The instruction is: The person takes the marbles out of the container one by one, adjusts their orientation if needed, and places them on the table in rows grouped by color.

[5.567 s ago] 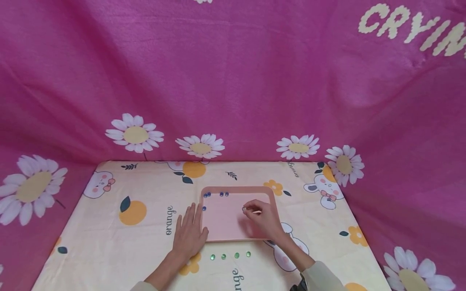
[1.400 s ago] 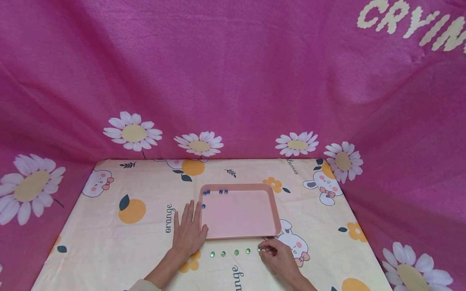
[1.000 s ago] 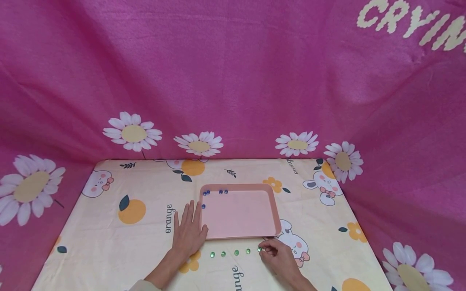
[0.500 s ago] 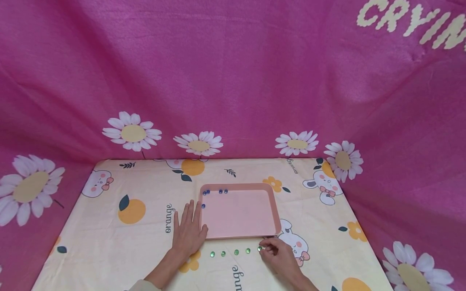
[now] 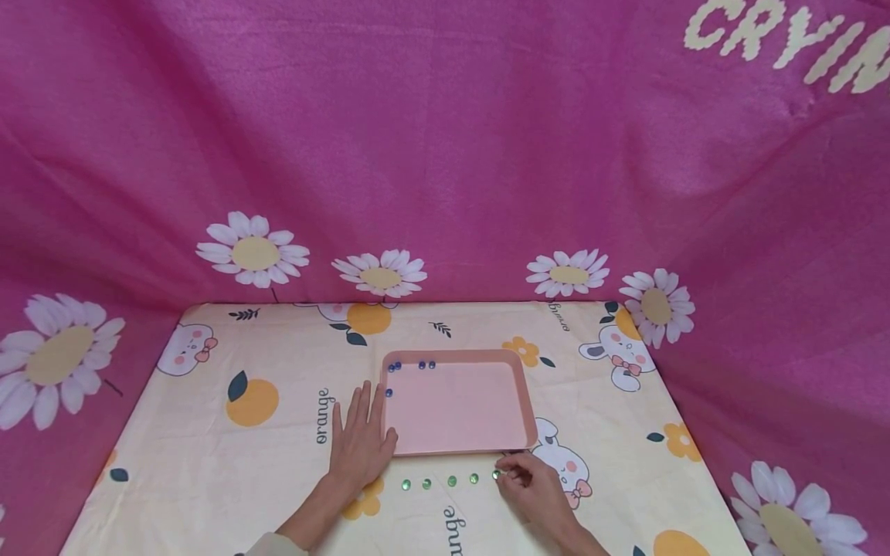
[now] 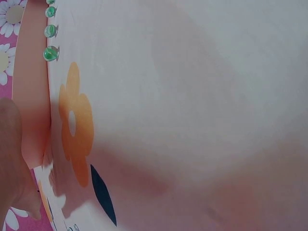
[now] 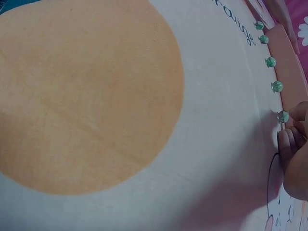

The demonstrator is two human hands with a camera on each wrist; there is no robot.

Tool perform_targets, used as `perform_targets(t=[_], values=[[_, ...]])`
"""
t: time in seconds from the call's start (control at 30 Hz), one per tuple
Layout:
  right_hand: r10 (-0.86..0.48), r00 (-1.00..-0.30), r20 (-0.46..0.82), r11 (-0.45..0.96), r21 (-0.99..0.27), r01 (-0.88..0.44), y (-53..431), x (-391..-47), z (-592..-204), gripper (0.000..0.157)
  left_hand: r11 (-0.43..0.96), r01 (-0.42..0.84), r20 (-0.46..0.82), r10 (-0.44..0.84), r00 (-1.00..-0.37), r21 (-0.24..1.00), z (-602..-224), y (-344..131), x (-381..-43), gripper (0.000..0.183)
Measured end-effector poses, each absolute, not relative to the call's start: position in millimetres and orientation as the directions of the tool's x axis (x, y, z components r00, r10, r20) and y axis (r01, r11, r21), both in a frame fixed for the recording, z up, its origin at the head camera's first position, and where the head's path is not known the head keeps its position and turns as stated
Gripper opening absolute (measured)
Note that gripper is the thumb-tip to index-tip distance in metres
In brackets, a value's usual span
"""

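Observation:
In the head view, my left hand (image 5: 361, 448) lies flat with spread fingers at the left side of a pink tray (image 5: 459, 449). Its edge shows in the left wrist view, beside the tray wall. My right hand (image 5: 535, 490) is just in front of the tray's near right corner, thumb and forefinger pinching a green glass marble (image 5: 497, 475). The right wrist view shows the fingertips at that marble (image 7: 283, 116). It is the right end of a row of several green marbles (image 5: 452, 481) on the cloth. My other right fingers are curled.
Inside the tray, two blue marbles (image 5: 395, 367) sit in the back left corner, two more (image 5: 427, 365) along the back wall and one (image 5: 388, 393) by the left wall. A printed cloth (image 5: 208, 463) covers the table; a magenta curtain (image 5: 445, 154) hangs behind.
Over five seconds ago my right hand was above the tray; it has come down to the row's right end, where another green marble now sits. During the last second both hands stay put.

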State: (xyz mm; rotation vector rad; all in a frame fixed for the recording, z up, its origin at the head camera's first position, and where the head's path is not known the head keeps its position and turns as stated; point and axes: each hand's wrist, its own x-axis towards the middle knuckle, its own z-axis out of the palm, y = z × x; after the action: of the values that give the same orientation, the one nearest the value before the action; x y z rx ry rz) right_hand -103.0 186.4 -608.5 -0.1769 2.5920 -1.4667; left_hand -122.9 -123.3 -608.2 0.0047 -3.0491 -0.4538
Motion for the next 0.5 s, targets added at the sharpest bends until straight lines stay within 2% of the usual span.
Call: perform_targets(t=[0.37, 0.5], values=[[-0.208, -0.977, -0.054, 0.507, -0.86, -0.06, 180.6, -108.1, -592.9, 0.017, 0.959, 0.005, 0.049, -0.01, -0.999, 0.282, -609.5, -123.5, -123.2, 0.079], [-0.238, -0.971, -0.025, 0.458, -0.885, -0.09, 174.1, -117.2, -579.2, 0.015, 0.961, 0.01, 0.057, -0.006, -0.998, 0.275, -609.7, -123.8, -123.3, 0.079]])
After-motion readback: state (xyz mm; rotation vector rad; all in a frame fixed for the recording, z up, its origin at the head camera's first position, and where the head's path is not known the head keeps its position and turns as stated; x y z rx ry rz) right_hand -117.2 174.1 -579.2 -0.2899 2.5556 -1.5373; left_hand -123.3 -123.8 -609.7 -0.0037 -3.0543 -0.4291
